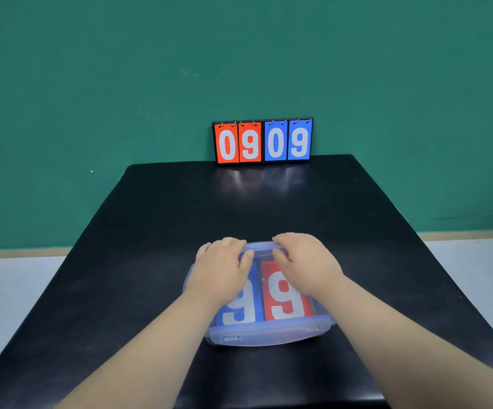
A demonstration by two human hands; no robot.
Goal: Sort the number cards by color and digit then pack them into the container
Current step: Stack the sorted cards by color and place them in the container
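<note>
A clear plastic container (264, 335) with its lid on sits near the front middle of the black table. Through the lid I see a blue card showing 9 (239, 312) on the left and a red card showing 9 (286, 299) on the right. My left hand (221, 267) lies on the lid's far left part, with its fingers curled over the far edge and its thumb on top. My right hand (304, 261) lies on the far right part in the same way, fingers over the far rim and thumb on the lid.
A flip scoreboard (262, 141) stands at the table's far edge against the green wall, showing red 0 9 and blue 0 9. The black table (151, 231) is glossy. Pale floor shows on both sides.
</note>
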